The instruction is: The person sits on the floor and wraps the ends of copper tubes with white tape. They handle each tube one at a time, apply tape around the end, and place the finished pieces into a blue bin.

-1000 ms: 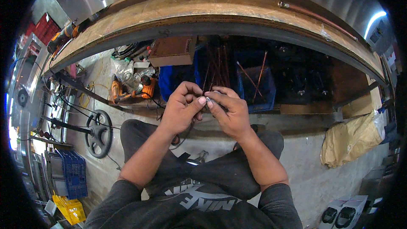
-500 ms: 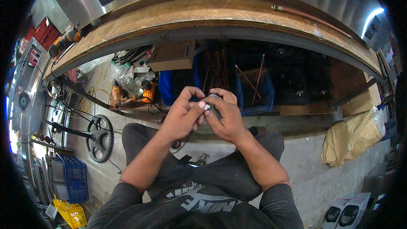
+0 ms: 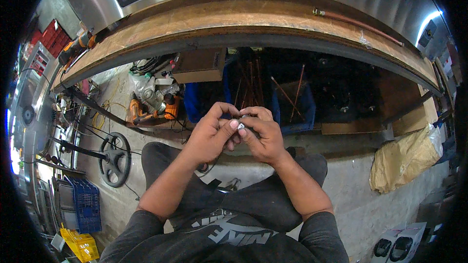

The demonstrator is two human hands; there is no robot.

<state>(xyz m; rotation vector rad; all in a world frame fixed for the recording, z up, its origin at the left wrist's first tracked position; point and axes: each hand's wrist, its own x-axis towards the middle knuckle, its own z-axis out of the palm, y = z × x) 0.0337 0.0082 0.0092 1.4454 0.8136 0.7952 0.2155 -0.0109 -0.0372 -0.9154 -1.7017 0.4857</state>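
Over my lap, both hands meet in front of the bench. A small silvery metal piece [image 3: 241, 126] shows between the two thumbs; its exact kind is too small to make out. My left hand [image 3: 207, 139] pinches it from the left, thumb on top and fingers curled. From the other side my right hand [image 3: 265, 139] closes on it, with its thumb pressed close to the left thumb. Most of what lies inside the curled fingers is hidden.
A wooden bench [image 3: 219, 19] arches ahead, bearing a copper pipe [image 3: 360, 26] with a brass fitting. Below it are a cardboard box [image 3: 199, 63], blue bins [image 3: 297, 122] with copper tubes, and an orange power drill [image 3: 139, 110]. A black wheel [image 3: 114, 159] stands left; a brown bag [image 3: 402, 158] lies right.
My right fingers have closed further over the piece, so the grey cylindrical body seen before is now mostly covered. Both hands have shifted only slightly.
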